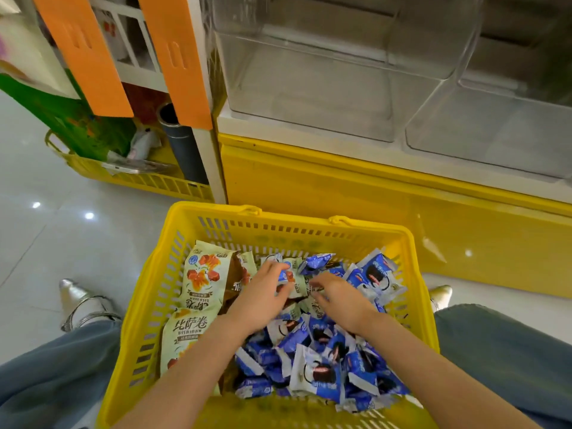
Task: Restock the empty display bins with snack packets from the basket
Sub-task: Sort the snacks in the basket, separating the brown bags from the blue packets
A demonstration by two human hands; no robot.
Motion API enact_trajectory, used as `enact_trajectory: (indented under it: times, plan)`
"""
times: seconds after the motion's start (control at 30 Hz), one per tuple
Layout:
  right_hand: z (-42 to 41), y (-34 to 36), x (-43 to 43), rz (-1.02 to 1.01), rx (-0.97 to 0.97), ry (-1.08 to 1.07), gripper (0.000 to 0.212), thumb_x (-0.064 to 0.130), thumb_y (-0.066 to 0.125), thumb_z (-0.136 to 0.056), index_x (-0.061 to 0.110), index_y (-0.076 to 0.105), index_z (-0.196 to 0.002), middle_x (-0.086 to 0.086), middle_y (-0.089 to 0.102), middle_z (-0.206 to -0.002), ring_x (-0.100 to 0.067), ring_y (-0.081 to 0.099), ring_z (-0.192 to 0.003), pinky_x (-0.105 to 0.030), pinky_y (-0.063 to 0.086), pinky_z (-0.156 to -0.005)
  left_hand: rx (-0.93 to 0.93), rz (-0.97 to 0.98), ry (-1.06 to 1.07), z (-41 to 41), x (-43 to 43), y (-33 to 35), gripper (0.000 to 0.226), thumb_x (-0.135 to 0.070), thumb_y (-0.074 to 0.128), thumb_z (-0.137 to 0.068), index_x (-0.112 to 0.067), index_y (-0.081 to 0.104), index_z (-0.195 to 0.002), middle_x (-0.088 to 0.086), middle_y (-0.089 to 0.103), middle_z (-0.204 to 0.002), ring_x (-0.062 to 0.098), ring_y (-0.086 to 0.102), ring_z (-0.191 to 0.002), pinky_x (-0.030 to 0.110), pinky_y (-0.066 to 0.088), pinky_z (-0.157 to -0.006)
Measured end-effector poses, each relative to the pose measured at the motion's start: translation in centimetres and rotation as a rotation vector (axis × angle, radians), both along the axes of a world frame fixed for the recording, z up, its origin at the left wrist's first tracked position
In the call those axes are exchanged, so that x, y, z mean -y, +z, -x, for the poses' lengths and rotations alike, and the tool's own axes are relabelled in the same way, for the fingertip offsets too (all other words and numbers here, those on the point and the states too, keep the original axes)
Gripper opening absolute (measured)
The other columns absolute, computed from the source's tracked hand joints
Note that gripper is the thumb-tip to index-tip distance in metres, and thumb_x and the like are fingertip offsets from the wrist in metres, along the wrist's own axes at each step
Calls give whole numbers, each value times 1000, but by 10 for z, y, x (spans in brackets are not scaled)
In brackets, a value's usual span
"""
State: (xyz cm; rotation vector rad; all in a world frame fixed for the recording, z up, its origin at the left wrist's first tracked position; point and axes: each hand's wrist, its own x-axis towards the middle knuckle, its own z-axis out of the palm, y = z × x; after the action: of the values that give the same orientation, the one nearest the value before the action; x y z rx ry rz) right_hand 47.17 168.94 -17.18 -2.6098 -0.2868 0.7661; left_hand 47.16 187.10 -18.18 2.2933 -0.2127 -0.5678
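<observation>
The yellow basket (297, 227) sits on the floor between the person's knees, full of snack packets. On its left side lie large pale green packets (201, 280), one printed "比萨卷" and "BISAJUAN". A heap of blue-and-white packets (318, 373) showing a dark sandwich biscuit fills the rest; their writing is too small to read.

Both hands are down in the heap. The left hand (263, 294) curls its fingers round a small packet (289, 275). The right hand (339, 297) has bent fingers among the packets, and I cannot tell whether it grips any.

Beyond the basket, clear display bins (309, 88) stand side by side on a white ledge over a yellow base (340, 187). To the left hang orange strips (176, 57) above a second yellow basket (139, 178).
</observation>
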Motion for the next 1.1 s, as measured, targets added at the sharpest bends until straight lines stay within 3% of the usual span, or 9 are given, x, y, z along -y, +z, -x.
enact_trajectory:
  times: [0.1,0.23,0.37,0.6,0.7,0.83,0.93,1.0,1.1]
  plan:
    - [-19,-24,-7,42,-130,-11,35,18,44,-98,8,47,-132,-13,50,-132,-28,52,-118,-37,43,-98,-39,-31,-40,-32,12,-28,45,-32,40,-99,-18,31,-140,2,32,-144,17,36,-130,28,30,-103]
    - [-27,-45,-8,160,-220,65,35,24,48,-96,6,50,-127,-15,53,-128,-32,52,-114,-39,45,-92,-61,-263,-195,-61,14,-66,51,-33,38,-99,-11,26,-144,8,30,-149,23,25,-138,32,21,-111]
    - [-34,-51,-1,264,-193,165,35,27,52,-95,8,53,-125,-15,56,-127,-30,53,-114,-39,44,-93,64,-431,-298,-72,9,-86,50,-36,40,-98,-12,33,-141,8,39,-142,24,30,-133,40,27,-107]
    - [-34,-53,0,436,-79,346,30,31,53,-94,10,62,-114,-10,61,-119,-26,53,-113,-37,37,-98,201,-459,-235,-61,19,-96,44,-36,41,-97,-14,39,-135,4,43,-131,21,33,-123,35,29,-101]
    - [-31,-47,7,363,-4,317,18,24,54,-94,13,65,-102,-6,65,-108,-23,59,-99,-33,46,-88,218,-402,-194,-60,17,-99,37,-35,42,-97,-18,44,-129,-1,46,-126,17,35,-119,32,28,-97]
    - [-24,-31,24,134,37,97,14,31,53,-95,20,60,-96,4,61,-103,-16,54,-99,-28,44,-83,220,-308,-175,-60,15,-98,22,-35,47,-95,-24,52,-113,-6,50,-120,15,37,-115,30,26,-93]
    - [-22,-15,40,-12,94,-82,13,33,55,-93,26,50,-83,16,49,-83,-2,49,-78,-16,38,-65,239,-252,-155,-59,15,-91,11,-31,52,-92,-25,54,-101,-9,55,-115,15,40,-111,28,22,-85]
    - [-20,-8,47,-89,130,-158,15,30,56,-92,26,47,-81,17,45,-73,2,44,-63,-10,35,-54,264,-234,-159,-58,16,-85,5,-29,53,-92,-24,54,-94,-10,58,-107,15,43,-107,27,18,-78]
    - [-19,4,50,-255,156,-326,15,27,55,-93,26,47,-80,10,52,-73,-4,48,-60,-15,39,-55,304,-202,-136,-53,13,-73,3,-26,54,-92,-23,53,-89,-10,59,-103,15,45,-106,27,20,-80]
